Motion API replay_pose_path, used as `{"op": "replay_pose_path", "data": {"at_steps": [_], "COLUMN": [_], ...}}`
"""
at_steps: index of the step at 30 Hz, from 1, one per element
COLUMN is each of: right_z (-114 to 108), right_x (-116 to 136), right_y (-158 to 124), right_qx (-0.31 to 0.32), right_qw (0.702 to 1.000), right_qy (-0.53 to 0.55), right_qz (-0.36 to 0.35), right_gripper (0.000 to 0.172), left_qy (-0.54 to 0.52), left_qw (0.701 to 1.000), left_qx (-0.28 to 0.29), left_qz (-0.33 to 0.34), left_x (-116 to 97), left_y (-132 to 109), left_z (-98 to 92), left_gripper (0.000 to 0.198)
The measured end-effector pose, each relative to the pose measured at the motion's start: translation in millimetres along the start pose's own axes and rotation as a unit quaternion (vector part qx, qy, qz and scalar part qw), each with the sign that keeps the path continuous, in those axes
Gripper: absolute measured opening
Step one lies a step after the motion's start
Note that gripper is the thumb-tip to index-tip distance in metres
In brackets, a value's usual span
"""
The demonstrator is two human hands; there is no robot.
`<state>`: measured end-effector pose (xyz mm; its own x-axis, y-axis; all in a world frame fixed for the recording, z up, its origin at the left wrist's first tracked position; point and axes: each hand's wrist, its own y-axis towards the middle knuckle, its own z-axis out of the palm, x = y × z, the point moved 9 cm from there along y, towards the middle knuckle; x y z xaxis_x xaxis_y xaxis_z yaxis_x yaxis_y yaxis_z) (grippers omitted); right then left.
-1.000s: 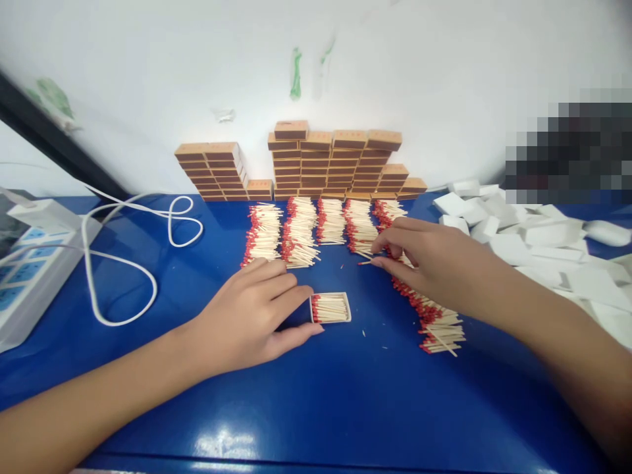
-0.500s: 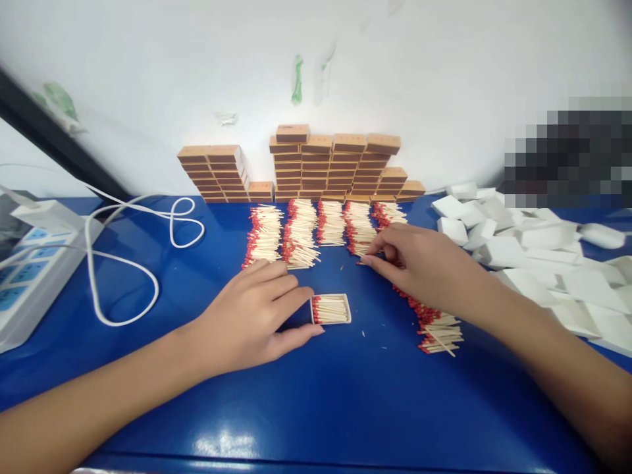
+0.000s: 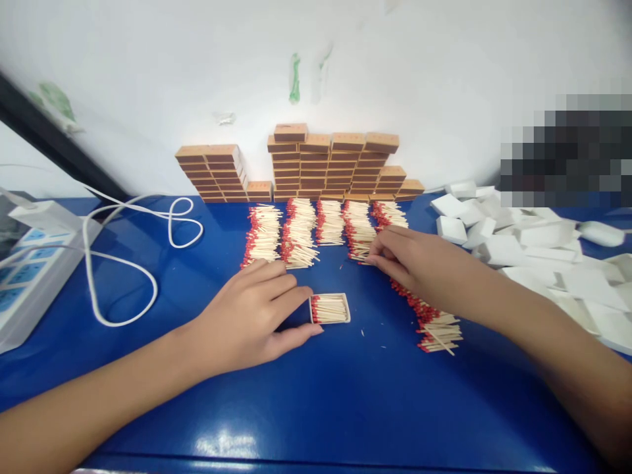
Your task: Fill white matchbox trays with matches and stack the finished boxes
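A small white matchbox tray (image 3: 347,309) filled with red-tipped matches (image 3: 330,308) lies on the blue table. My left hand (image 3: 257,313) holds its left end, thumb at the near corner and index finger at the far one. My right hand (image 3: 412,260) has thumb and index finger pinched at the near end of a row of matches (image 3: 359,227); its fingertips are on match ends there. Several other match rows (image 3: 264,234) lie alongside, red heads to the left. Beneath and in front of my right wrist spreads another match pile (image 3: 442,332), partly covered by the hand.
Brown matchboxes (image 3: 313,164) are stacked against the wall. White empty trays (image 3: 538,253) are heaped on the right. A white cable (image 3: 153,283) loops across the left side near a power strip (image 3: 44,270). A few splinters (image 3: 362,332) lie near the tray.
My right hand's fingertips have shifted slightly right along the near end of the match row. My left hand and the tray keep their places.
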<state>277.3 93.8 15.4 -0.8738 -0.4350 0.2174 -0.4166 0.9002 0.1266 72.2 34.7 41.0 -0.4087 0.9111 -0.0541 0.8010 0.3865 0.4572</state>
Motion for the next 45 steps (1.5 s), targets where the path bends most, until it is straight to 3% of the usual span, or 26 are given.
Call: {"op": "replay_pose_path", "data": {"at_steps": [9,16,25,45], "right_z": [-7,-9,1,4], "right_x": [-1,-5,6,15], "right_y": [2,0,1,2], "right_qx": [0.031,-0.009,0.021,0.002], "right_qw": [0.997,0.999,0.999,0.999], "right_qy": [0.058,0.037,0.030,0.033], "right_qz": [-0.035,-0.038,-0.033,-0.030], "right_gripper": [0.023,0.019,0.022,0.016], "left_qy": [0.001,0.009,0.003,0.002], "left_qw": [1.000,1.000,1.000,1.000], "left_qx": [0.003,0.005,0.002,0.007], "left_qz": [0.002,0.001,0.000,0.002], "left_x": [1,0,0,0], "left_y": [-1,-1,-1,1], "left_z": [0.7,0.4,0.2,1.7], "left_gripper": [0.031,0.031,0.031,0.032]}}
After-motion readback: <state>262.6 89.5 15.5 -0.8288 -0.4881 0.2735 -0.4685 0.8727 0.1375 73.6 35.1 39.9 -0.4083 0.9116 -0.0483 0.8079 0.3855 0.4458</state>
